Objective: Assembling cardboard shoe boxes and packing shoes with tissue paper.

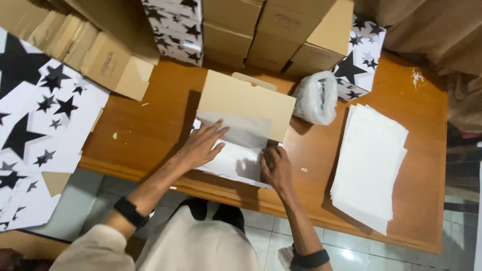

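Wooden tabletop carries stacked cardboard boxes well beyond both hands, a stack of white paper sheets to the right of the right hand, and an open cardboard box directly under both. Left hand lies flat, grip spread wide, on the white liner sheet inside that box; right hand, fingers curled, pinches the sheet's near edge, with a clear plastic bag beyond it

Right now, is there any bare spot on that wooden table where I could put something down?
Yes. Bare table lies between the folded cartons and the open box under the left hand and right hand. A narrower strip runs between that box and the white paper stack. The back edge is crowded with stacked boxes and a plastic bag.
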